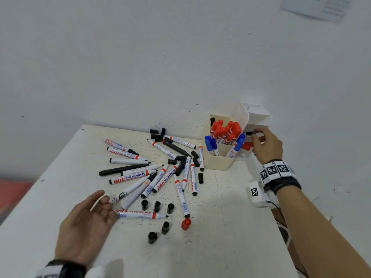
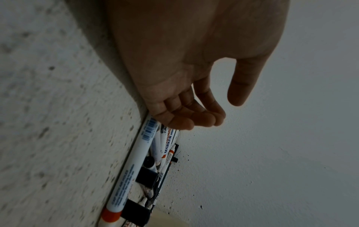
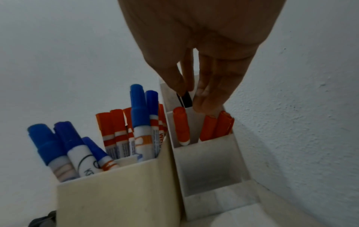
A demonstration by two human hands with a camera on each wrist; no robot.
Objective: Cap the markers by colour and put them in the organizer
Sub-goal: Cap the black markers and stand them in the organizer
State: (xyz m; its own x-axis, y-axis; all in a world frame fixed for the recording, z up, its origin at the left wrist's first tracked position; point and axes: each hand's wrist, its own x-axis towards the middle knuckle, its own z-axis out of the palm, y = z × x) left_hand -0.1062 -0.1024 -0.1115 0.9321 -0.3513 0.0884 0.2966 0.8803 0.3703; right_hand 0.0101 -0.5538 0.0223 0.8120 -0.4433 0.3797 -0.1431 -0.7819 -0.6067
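Several uncapped white markers (image 1: 152,177) and loose black caps (image 1: 170,208) lie scattered on the white table (image 1: 220,237), along with one red cap (image 1: 186,224). My right hand (image 1: 254,135) pinches a black-capped marker (image 1: 249,133) over the white stepped organizer (image 1: 256,115). In the right wrist view the black cap (image 3: 186,98) sits between the fingertips of that hand (image 3: 187,96), above a back compartment of the white organizer (image 3: 209,165). My left hand (image 1: 106,204) lies open and empty at the pile's near edge, by the end of a marker (image 1: 140,215) (image 2: 134,165).
A cream organizer (image 1: 217,163) (image 3: 116,193) holds red- and blue-capped markers. Red-capped markers (image 3: 181,126) stand in the white organizer, whose front compartment shows nothing inside. Both organizers stand against the wall at the table's back right corner.
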